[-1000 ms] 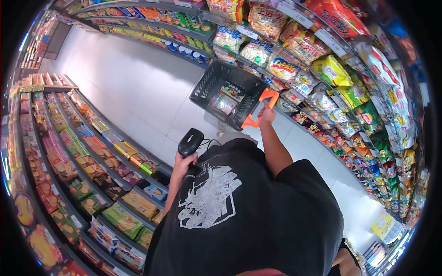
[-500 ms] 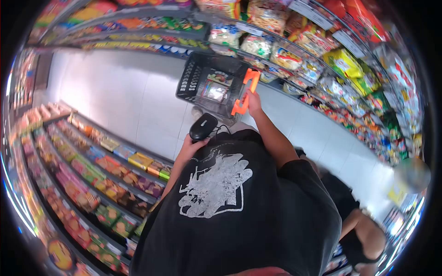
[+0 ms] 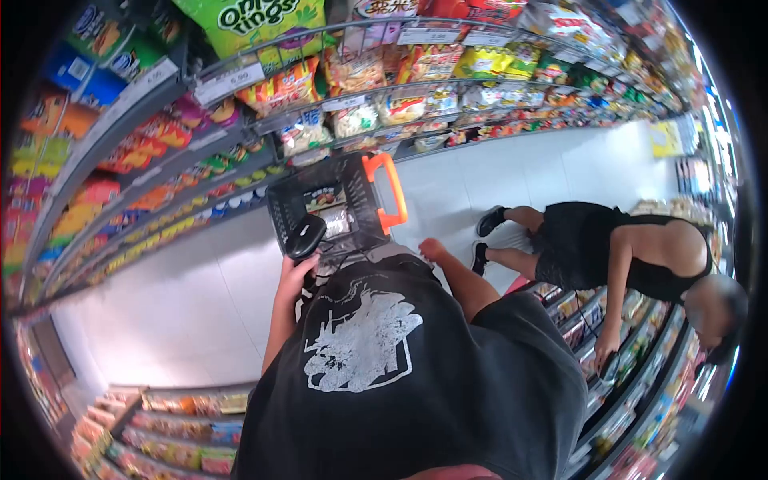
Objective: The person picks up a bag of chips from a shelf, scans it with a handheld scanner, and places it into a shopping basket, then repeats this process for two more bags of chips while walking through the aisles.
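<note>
One hand of mine is full: my left hand [image 3: 294, 274] is wrapped around the grip of a black barcode scanner [image 3: 306, 237], fingers pressed shut on it, with its head raised over the near edge of the shopping basket [image 3: 282, 210]. A dark cable runs from the scanner down toward my shirt. My right hand [image 3: 432, 249] holds nothing; it sits loosely curled just below the basket's orange handle [image 3: 390, 192], near it but apart from it.

The basket is black with a grid wall, standing on the white floor [image 3: 184, 296] right in front of me, its handle tipped up at the right side. Two flat packets lie inside it, one dark with a picture on it [image 3: 324, 197], one paler and see-through [image 3: 338, 222] beneath it; what they contain I cannot make out.

Beyond the basket, wire shelves [image 3: 240, 76] carry rows of snack bags [image 3: 264, 16]. To my right another person in black [image 3: 616, 248] bends toward the low shelves on that side.
</note>
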### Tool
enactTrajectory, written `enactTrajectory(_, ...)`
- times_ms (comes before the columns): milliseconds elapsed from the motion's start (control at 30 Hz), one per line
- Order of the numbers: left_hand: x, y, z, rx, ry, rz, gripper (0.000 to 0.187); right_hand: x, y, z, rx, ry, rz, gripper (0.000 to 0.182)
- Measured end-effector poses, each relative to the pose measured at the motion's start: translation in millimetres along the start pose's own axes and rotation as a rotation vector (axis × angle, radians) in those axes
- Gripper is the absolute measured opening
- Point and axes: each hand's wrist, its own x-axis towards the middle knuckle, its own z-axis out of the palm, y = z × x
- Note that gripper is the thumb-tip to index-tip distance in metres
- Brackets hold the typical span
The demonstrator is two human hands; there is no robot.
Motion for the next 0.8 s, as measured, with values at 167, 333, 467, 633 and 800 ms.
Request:
enactTrajectory(167,16,8,-46,-0.091,-0.071,-0.013,0.021,-99,-45,35,-0.017,0.169,0.079,0.023)
enactTrajectory(333,27,23,-50,0.044,-0.251,-0.050,0.018,-139,-68,85,0.262,0.469,0.405,0.019)
enactTrajectory(467,48,20,-47,0.086,-0.325,-0.086,0.017,-147,-56,128,0.365,0.392,0.398,0.028)
enactTrajectory(633,58,23,-14,0.027,-0.323,-0.031,0.020,-133,-8,185,0.332,0.460,0.181,0.046)
enactTrajectory(800,60,26,-11,0.124,-0.328,-0.035,0.020,-144,-46,135,0.456,0.422,0.292,0.046)
